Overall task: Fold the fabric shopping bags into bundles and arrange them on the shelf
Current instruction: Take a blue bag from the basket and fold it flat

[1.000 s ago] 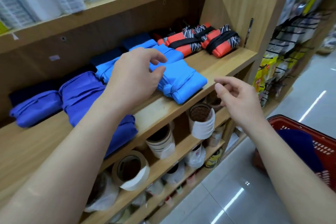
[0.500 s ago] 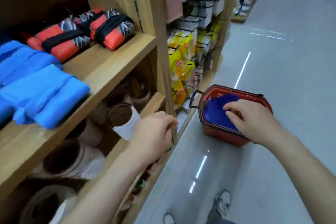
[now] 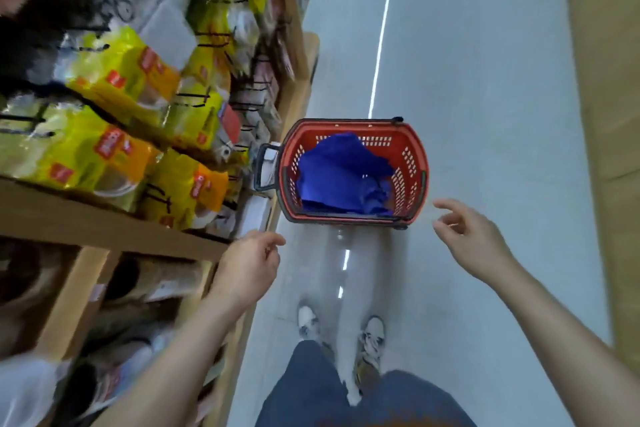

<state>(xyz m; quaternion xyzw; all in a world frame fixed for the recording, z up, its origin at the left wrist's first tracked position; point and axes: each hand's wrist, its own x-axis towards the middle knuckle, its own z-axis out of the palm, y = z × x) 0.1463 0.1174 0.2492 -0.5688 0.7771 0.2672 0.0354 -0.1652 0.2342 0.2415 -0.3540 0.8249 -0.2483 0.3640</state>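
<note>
Fabric shopping bag: blue, lying crumpled inside the basket, bunching toward its left wall and near edge.
Basket: red, sitting on the floor just beside the shelf.
Left hand: hovering by the shelf's front edge, fingers curling loosely, gripping nothing.
Right hand: hanging just off the basket's near right corner, fingers relaxing apart, released.

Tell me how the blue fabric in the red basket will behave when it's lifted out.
The blue fabric lies crumpled in loose folds, so it will probably hang limp from wherever it is gripped. It looks thin, so likely light for its bulk. It sits inside the red basket, so trailing parts may drag on the rim.
</note>
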